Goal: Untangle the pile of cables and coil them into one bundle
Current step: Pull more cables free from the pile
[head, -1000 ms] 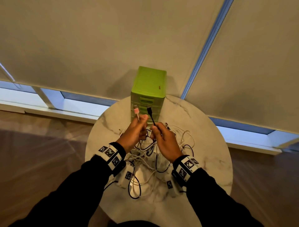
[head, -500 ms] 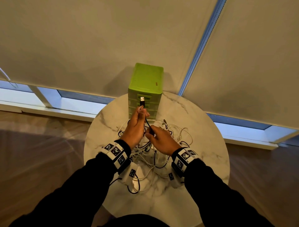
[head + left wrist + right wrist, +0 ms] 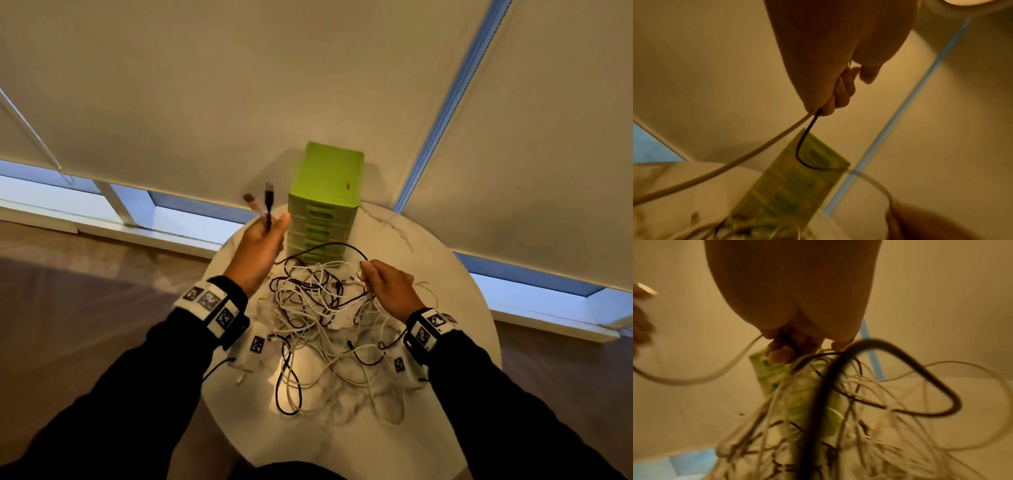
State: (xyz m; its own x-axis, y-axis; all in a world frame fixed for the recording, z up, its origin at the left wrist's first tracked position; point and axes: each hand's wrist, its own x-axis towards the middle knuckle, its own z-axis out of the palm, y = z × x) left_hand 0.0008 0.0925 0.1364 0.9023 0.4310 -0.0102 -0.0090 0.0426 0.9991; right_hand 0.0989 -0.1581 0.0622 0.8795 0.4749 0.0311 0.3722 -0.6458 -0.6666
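A tangled pile of white and black cables [image 3: 318,325] lies on the round marble table [image 3: 455,308]. My left hand [image 3: 260,246] is raised at the table's far left and grips two cable ends, a black plug [image 3: 269,192] and a pinkish-white plug [image 3: 251,202] sticking up past its fingers. In the left wrist view a white cable [image 3: 748,155] and a black cable [image 3: 803,146] hang from that fist. My right hand [image 3: 387,284] pinches a black cable [image 3: 329,248] and several white strands at the pile's right side; in the right wrist view its fingertips [image 3: 781,353] close on the black cable.
A green plastic drawer unit [image 3: 325,202] stands at the table's far edge, just behind the hands. Roller blinds and a low window sill lie beyond. Wooden floor surrounds the small table; the table edge is close on every side.
My hands have moved apart: the left rose up and left with both plugs, the right slid right along the black cable, stretching it over the pile.
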